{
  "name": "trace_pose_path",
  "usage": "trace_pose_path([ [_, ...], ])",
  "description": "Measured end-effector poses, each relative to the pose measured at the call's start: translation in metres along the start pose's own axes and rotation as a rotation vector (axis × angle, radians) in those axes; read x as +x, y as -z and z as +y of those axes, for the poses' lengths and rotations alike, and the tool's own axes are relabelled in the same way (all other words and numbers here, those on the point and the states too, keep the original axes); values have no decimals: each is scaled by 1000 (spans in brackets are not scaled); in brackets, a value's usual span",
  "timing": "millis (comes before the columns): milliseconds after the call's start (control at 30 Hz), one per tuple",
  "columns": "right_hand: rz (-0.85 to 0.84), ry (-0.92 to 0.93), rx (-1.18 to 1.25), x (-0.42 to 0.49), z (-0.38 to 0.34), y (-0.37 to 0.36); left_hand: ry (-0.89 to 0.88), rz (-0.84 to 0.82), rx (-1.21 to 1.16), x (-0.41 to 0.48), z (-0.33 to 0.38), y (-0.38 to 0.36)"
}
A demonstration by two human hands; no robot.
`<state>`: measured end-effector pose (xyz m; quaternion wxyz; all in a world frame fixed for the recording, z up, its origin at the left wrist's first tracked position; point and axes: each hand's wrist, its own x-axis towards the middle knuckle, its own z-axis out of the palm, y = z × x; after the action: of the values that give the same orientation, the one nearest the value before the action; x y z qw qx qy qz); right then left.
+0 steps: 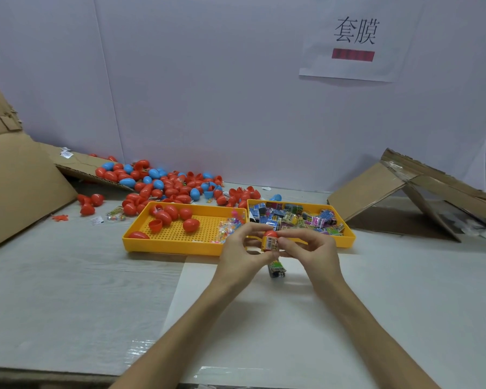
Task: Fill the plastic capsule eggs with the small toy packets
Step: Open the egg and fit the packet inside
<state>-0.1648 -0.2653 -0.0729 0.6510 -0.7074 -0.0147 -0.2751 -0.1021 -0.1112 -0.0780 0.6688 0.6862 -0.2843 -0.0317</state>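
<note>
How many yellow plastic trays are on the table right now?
2. The left yellow plastic tray holds red capsule eggs; the right yellow plastic tray, beside it, holds small toy packets. None seems hidden.

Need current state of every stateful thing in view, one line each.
Left hand: gripping red egg.
Right hand: pinching the same egg.
Red egg: held, toy packet pressed against it; closed or not unclear.
Left tray: few loose eggs, one open half.
Right tray: heaped with packets.
Egg pile: loose behind trays.
</note>
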Motion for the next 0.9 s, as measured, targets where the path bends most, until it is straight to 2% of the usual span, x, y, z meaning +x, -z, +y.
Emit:
trace_pose_path([
  [267, 5, 60, -186, 1, 1, 1, 3, 12, 32, 0, -1, 2],
  [633, -136, 37, -335, 0, 4, 3, -13, -2, 64, 0, -4, 1],
  [900, -149, 150, -547, 0, 5, 0, -54, -53, 110, -2, -1, 2],
])
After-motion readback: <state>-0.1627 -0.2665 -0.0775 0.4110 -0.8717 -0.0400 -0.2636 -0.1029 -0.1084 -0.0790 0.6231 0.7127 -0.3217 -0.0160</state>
